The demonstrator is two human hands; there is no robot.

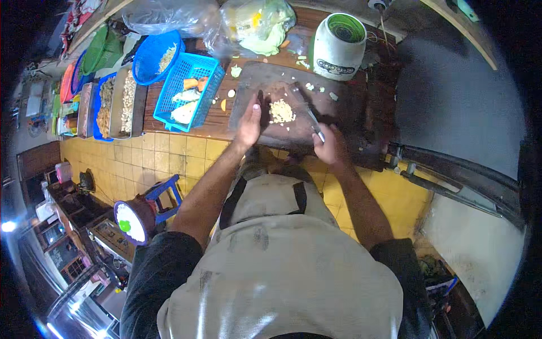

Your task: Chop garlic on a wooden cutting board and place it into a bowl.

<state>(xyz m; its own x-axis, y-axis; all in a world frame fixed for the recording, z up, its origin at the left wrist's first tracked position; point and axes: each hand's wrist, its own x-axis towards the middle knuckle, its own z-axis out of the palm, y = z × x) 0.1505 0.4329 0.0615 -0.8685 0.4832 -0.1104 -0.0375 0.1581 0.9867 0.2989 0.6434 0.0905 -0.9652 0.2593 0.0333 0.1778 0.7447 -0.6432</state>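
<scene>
A small heap of finely chopped pale-yellow food [281, 112], perhaps garlic, lies on a dark, worn cutting board [254, 76]. My right hand [332, 146] grips a kitchen knife [305, 104] by its handle, at the board's near right. Its blade slants up and left, just right of the heap. On the other side, my left hand [250, 123] stands on edge beside the heap with the fingers extended and nothing held. Small pale scraps [333, 96] are scattered on the board beyond the blade.
Left of the board, a light-blue plastic basket [163, 114] holds cut vegetables. Farther left are a round blue basket [146, 63] and a metal tray [116, 108] of pale pieces. Bagged cabbage [266, 38] lies behind; a white, green-lined container [338, 55] stands at the back right.
</scene>
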